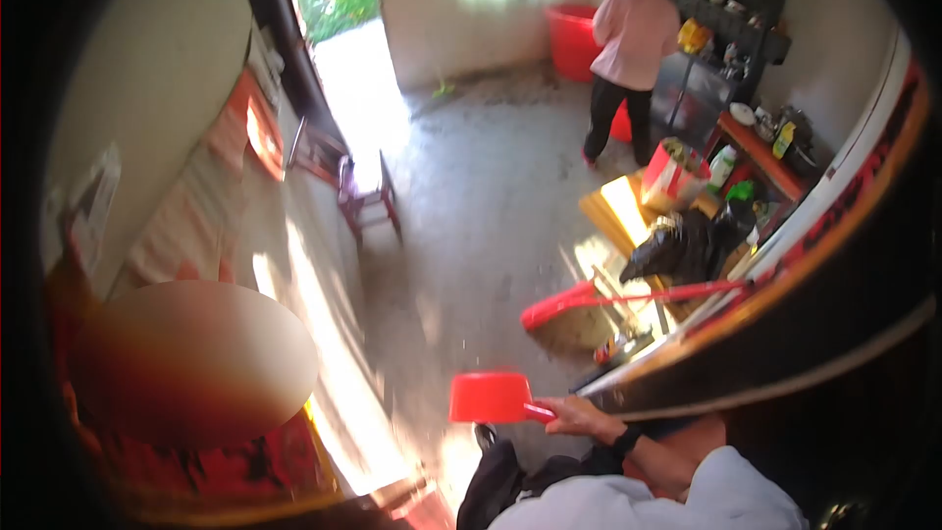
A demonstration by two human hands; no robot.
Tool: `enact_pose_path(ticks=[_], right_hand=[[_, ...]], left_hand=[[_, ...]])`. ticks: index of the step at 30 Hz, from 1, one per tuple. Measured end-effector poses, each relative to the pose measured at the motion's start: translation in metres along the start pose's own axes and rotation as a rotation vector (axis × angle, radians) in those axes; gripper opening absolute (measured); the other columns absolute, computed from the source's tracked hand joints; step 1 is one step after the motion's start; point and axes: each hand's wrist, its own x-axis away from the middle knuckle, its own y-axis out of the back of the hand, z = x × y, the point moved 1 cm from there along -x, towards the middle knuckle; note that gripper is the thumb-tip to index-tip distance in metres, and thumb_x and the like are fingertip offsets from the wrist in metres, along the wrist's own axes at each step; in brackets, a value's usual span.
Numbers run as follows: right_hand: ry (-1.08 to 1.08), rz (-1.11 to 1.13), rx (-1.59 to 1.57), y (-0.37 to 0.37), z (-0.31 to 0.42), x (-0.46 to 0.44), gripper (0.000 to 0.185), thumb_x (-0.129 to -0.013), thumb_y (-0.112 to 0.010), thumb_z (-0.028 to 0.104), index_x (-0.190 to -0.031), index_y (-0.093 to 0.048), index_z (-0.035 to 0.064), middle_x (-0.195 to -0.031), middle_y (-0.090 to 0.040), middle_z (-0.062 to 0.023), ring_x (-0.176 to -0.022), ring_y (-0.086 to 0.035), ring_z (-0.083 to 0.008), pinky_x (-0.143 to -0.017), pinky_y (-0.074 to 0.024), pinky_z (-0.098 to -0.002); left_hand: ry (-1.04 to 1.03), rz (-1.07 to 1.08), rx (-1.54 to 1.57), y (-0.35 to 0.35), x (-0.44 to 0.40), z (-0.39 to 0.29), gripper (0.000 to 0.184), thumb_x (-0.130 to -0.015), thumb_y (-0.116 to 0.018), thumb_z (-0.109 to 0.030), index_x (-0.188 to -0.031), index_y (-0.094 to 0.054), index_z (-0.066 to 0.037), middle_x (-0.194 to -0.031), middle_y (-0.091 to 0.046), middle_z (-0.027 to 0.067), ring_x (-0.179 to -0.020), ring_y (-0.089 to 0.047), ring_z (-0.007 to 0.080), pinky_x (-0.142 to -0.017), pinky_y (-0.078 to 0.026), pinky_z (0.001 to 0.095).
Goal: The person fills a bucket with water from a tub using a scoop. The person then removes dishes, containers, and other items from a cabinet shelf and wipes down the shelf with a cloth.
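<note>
My right hand [581, 417], with a dark band at the wrist, is closed round the short handle of a red plastic dipper [490, 397]. The dipper is held out in front of my body, above the floor near my foot. Its inside is hidden from this angle. My left hand is out of view. Just beyond the dipper lies a red dustpan [557, 307] with a long red handle, beside the clutter along the right side.
A person in a pink top [633, 34] stands at the far counter near a large red tub [572, 39]. On the right are a bucket [675, 175], a black bag [677, 247] and bottles. A wooden stool [369, 194] stands left, by the open doorway [358, 69].
</note>
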Motion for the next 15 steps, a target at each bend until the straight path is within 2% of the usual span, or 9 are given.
enact_pose_path(ticks=[1, 2, 5, 7, 8, 10, 11, 13, 15], right_hand=[[-0.042, 0.005, -0.01, 0.005, -0.005, -0.012, 0.06, -0.065, -0.06, 0.028, -0.119, -0.043, 0.009, -0.089, -0.058, -0.0203, -0.081, -0.056, -0.0346, -0.069, -0.0447, -0.0382], [0.026, -0.103, 0.024, 0.023, -0.001, -0.02, 0.06, -0.065, -0.06, 0.028, -0.118, -0.043, 0.0066, -0.091, -0.057, -0.0211, -0.082, -0.056, -0.0342, -0.07, -0.0445, -0.0382], [-0.283, -0.145, -0.29, 0.078, 0.016, -0.039, 0.059, -0.063, -0.059, 0.025, -0.117, -0.045, 0.0061, -0.086, -0.058, -0.0202, -0.075, -0.058, -0.031, -0.067, -0.0445, -0.0366], [-0.105, -0.284, -0.21, 0.059, -0.043, -0.056, 0.059, -0.062, -0.059, 0.021, -0.118, -0.045, 0.0059, -0.078, -0.059, -0.0151, -0.067, -0.059, -0.0229, -0.061, -0.0452, -0.0311], [-0.397, -0.223, -0.449, 0.101, -0.001, -0.057, 0.062, -0.061, -0.059, 0.018, -0.12, -0.043, 0.0063, -0.071, -0.058, -0.0096, -0.058, -0.056, -0.0151, -0.053, -0.0451, -0.0258], [-0.461, -0.265, -0.455, 0.118, -0.017, -0.08, 0.064, -0.061, -0.06, 0.019, -0.122, -0.042, 0.007, -0.068, -0.058, -0.009, -0.053, -0.055, -0.014, -0.049, -0.0445, -0.0255], [-0.526, -0.285, -0.455, 0.126, -0.029, -0.087, 0.066, -0.061, -0.062, 0.02, -0.123, -0.041, 0.0077, -0.066, -0.058, -0.0084, -0.049, -0.054, -0.0128, -0.045, -0.0438, -0.0251], [-0.51, -0.337, -0.523, 0.142, -0.049, -0.11, 0.068, -0.061, -0.062, 0.02, -0.123, -0.04, 0.0061, -0.063, -0.057, -0.0079, -0.047, -0.054, -0.0134, -0.044, -0.0441, -0.0252], [-0.575, -0.355, -0.518, 0.153, -0.072, -0.135, 0.066, -0.063, -0.061, 0.017, -0.124, -0.039, 0.005, -0.065, -0.056, -0.0066, -0.049, -0.052, -0.0114, -0.044, -0.0429, -0.0227]], left_hand=[[-0.034, 0.031, -0.034, -0.009, -0.019, -0.031, 0.034, -0.077, -0.054, -0.024, -0.103, -0.052, -0.003, -0.092, -0.057, 0.0088, -0.083, -0.054, 0.0165, -0.067, -0.045, 0.0264], [-0.064, 0.063, -0.054, -0.023, -0.027, -0.068, 0.035, -0.077, -0.054, -0.024, -0.104, -0.051, -0.003, -0.094, -0.056, 0.0088, -0.084, -0.054, 0.0166, -0.068, -0.045, 0.0266], [-0.161, 0.176, -0.145, -0.065, -0.06, -0.189, 0.036, -0.077, -0.053, -0.024, -0.107, -0.049, -0.004, -0.097, -0.055, 0.009, -0.088, -0.053, 0.0169, -0.07, -0.044, 0.0273], [-0.259, 0.285, -0.205, -0.095, -0.089, -0.248, 0.038, -0.077, -0.053, -0.024, -0.109, -0.048, -0.004, -0.1, -0.054, 0.0091, -0.091, -0.052, 0.0171, -0.071, -0.044, 0.0278], [-0.304, 0.344, -0.231, -0.112, -0.101, -0.277, 0.039, -0.077, -0.053, -0.024, -0.11, -0.047, -0.005, -0.101, -0.053, 0.0091, -0.092, -0.052, 0.0172, -0.072, -0.044, 0.028], [-0.359, 0.485, -0.295, -0.151, -0.12, -0.333, 0.04, -0.077, -0.052, -0.024, -0.112, -0.045, -0.005, -0.104, -0.052, 0.0092, -0.095, -0.051, 0.0175, -0.073, -0.044, 0.0285], [-0.279, 0.548, -0.416, -0.173, -0.131, -0.361, 0.04, -0.077, -0.051, -0.02, -0.113, -0.044, -0.004, -0.111, -0.049, 0.0115, -0.1, -0.051, 0.0204, -0.076, -0.044, 0.0322], [-1.048, 0.832, -0.518, -0.223, -0.122, -0.394, 0.04, -0.076, -0.051, -0.019, -0.112, -0.044, -0.002, -0.11, -0.049, 0.0142, -0.096, -0.053, 0.0213, -0.08, -0.044, 0.0326], [-0.561, 0.592, -0.506, -0.229, -0.188, -0.399, 0.038, -0.076, -0.051, -0.018, -0.109, -0.046, 0.0, -0.111, -0.048, 0.015, -0.098, -0.052, 0.0223, -0.083, -0.043, 0.0315]])
